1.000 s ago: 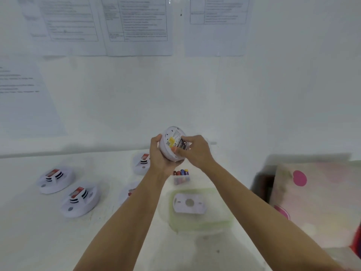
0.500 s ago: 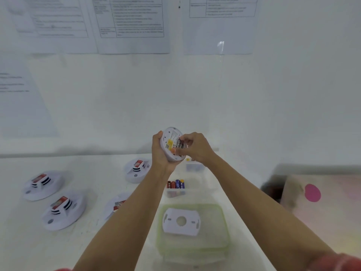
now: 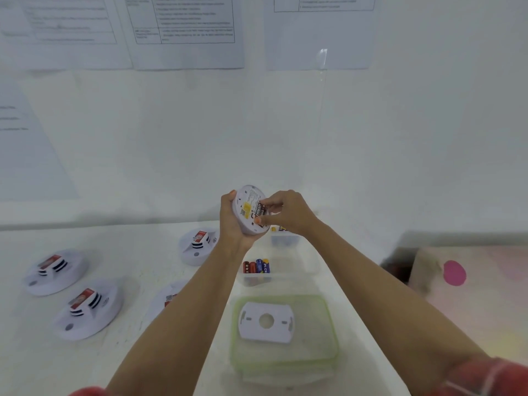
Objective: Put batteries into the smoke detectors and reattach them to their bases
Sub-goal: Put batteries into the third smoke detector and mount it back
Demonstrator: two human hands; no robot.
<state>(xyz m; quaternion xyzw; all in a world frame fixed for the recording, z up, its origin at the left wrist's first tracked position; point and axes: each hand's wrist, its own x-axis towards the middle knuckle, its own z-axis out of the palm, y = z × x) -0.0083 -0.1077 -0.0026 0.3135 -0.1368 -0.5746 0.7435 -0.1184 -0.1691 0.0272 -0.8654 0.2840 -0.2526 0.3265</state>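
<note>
Showing its yellow-stickered back, the round white plastic smoke detector [image 3: 245,200] sits clamped in the left hand [image 3: 230,224]; right hand [image 3: 291,213] fingers pinch a black battery [image 3: 258,214], perhaps seated.

EVEREADY showed on the battery [image 3: 258,215] I held in the detector [image 3: 246,202]. The blue battery [image 3: 265,266] read "PL CE". The wall sheets [image 3: 183,21] were too blurred to read.

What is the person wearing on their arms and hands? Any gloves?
No gloves: the left hand and right hand are bare, and so are both forearms. A red right sleeve with thin pale stripes shows at the bottom corner, and a red left sleeve peeks in opposite. No watch shows.
</note>
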